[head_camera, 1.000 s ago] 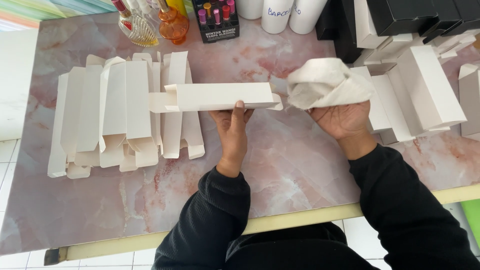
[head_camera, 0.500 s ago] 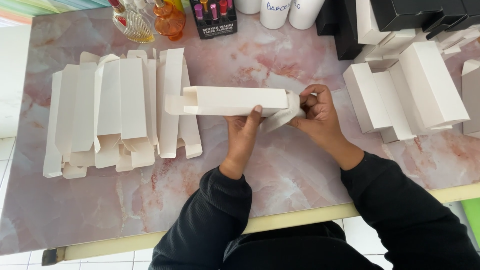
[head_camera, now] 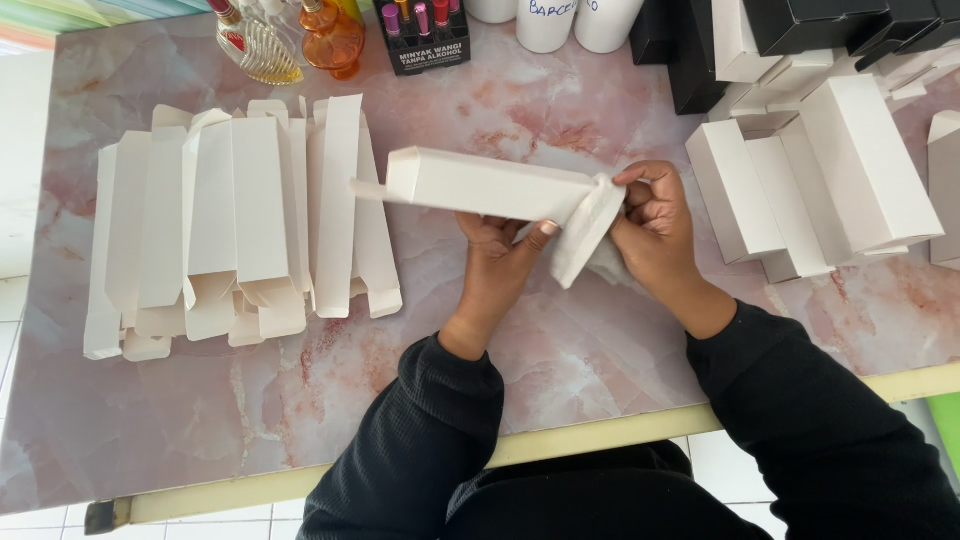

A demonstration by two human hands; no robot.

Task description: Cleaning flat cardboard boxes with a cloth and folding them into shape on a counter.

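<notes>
A long, narrow carton (head_camera: 480,185) of matte white card is held up above the surface (head_camera: 560,330), a glossy slab veined in pink and grey like marble. The left hand (head_camera: 497,262) grips the carton from below, thumb pressed along its near face, while the right hand (head_camera: 655,225) is closed at its right end, fingers pinching a wad of soft white paper (head_camera: 585,232) against the open mouth. How far the paper reaches inside cannot be seen, and the right fingertips are partly hidden behind the carton's end. The carton's left end shows a small flap sticking out. To the left lies a row of flat, unfolded cartons (head_camera: 235,215), overlapping like shingles, with their tabs at the near edge. To the right sit erected white boxes (head_camera: 830,170), some open, their far ones cut off by the frame. Along the top edge, only partly visible, stand glass bottles (head_camera: 300,40), one clear and one orange, a dark display box of small vials (head_camera: 425,35), white cylindrical containers (head_camera: 575,20) and black boxes (head_camera: 830,25). Both sleeves are dark ribbed knit.
</notes>
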